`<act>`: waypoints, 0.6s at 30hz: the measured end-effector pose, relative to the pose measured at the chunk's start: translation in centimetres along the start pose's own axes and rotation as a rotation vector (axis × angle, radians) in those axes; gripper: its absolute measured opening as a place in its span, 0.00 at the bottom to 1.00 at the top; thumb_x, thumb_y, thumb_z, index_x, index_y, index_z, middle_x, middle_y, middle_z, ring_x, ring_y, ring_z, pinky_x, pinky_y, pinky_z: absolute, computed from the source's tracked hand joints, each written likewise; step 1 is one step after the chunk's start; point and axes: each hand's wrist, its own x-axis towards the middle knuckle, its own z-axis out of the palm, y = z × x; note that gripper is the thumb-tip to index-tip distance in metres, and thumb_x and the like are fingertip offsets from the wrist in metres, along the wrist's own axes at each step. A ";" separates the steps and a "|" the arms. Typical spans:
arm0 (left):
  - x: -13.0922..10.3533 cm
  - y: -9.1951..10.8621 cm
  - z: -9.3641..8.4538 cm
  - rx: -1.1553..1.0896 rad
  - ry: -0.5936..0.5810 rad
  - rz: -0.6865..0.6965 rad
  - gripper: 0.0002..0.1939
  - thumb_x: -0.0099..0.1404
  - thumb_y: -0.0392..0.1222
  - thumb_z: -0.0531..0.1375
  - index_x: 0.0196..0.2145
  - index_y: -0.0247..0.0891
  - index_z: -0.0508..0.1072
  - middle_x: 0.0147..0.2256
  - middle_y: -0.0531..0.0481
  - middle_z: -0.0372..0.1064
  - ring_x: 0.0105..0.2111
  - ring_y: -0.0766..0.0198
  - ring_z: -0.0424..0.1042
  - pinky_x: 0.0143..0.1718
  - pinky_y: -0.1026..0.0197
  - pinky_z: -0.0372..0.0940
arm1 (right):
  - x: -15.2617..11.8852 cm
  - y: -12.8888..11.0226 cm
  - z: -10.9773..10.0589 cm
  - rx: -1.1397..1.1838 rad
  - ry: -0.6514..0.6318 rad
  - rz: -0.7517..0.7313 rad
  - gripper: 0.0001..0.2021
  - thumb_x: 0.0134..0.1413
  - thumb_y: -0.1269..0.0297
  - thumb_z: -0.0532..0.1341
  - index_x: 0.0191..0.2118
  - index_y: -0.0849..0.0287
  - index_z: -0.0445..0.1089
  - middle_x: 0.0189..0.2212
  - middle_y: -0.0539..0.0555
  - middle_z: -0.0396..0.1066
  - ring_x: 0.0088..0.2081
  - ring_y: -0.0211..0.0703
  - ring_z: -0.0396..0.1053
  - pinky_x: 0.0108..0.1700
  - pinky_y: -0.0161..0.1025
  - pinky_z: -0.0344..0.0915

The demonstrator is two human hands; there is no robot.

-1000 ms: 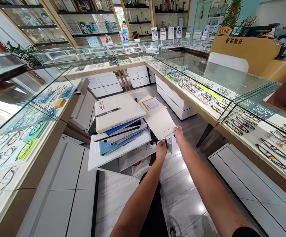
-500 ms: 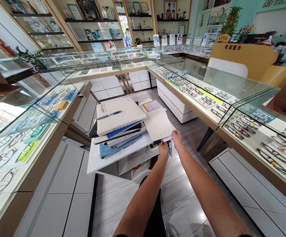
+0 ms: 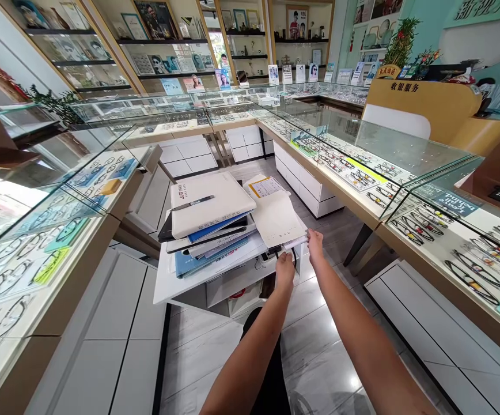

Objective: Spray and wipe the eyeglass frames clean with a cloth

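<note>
Nearest me, the person's bare left hand (image 3: 284, 270) is at the front edge of a low white cabinet (image 3: 163, 286), fingers curled beside a thin black loop (image 3: 294, 257); I can't tell whether they grip it. The bare right hand (image 3: 315, 244), a little farther right, pinches the near right corner of some loose white sheets (image 3: 298, 240) between thumb and fingers. Over those sheets lies a flat cream paper booklet (image 3: 278, 221), on the cabinet's right side.

A tug on that corner could, I'd judge, skew the sheets or drag the booklet over the edge, since it isn't visibly weighted. The stack beside it is uneven, so a knock might slide its top off and send the pen rolling.

Counting: two hands, one booklet, one white sheet with an orange border (image 3: 265, 187) just beyond it. On the stack, one thick cream binder with red lettering (image 3: 211, 208) and one dark slim pen (image 3: 192, 203) on it; below, at least four more folders, too overlapped to count exactly.

Farther out, wood-edged glass cases (image 3: 340, 188) hold many spectacles, too many to number. Beyond, to the right, stands one honey-coloured counter (image 3: 423, 101).
</note>
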 end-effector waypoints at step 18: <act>-23.9 -8.1 -8.1 0.495 -0.588 0.176 0.41 0.52 0.86 0.64 0.40 0.44 0.80 0.48 0.36 0.84 0.56 0.31 0.82 0.59 0.37 0.78 | -33.3 9.2 -53.9 0.016 0.705 -0.011 0.19 0.31 0.39 0.64 0.22 0.49 0.71 0.21 0.51 0.69 0.27 0.50 0.67 0.33 0.46 0.61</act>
